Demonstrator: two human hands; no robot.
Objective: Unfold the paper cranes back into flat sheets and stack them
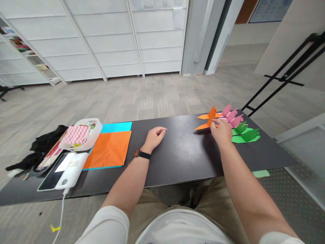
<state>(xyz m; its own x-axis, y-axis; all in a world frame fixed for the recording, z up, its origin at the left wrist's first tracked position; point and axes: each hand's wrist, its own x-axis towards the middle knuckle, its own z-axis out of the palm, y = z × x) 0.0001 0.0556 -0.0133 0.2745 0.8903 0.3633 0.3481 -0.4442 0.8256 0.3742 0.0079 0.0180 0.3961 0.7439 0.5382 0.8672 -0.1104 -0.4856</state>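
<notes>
My right hand (221, 131) is closed on an orange folded-paper crane (210, 118) at the right part of the dark table (177, 149). Another orange crane (202, 117) stands just behind it. Pink paper cranes (231, 117) and green paper cranes (246, 134) stand beside and beyond my right hand. My left hand (154, 137) hovers over or rests on the middle of the table, its fingers curled together; what is between them, if anything, is too small to make out. Left of it lie orange paper sheets (109, 149) on blue sheets (116, 127).
At the left are a white container (95, 135) with a pink zigzag packet (77, 134), a phone (50, 173), a white power bank (72, 169) with a cable, and a black cloth (48, 142). A black easel (281, 78) stands at the right.
</notes>
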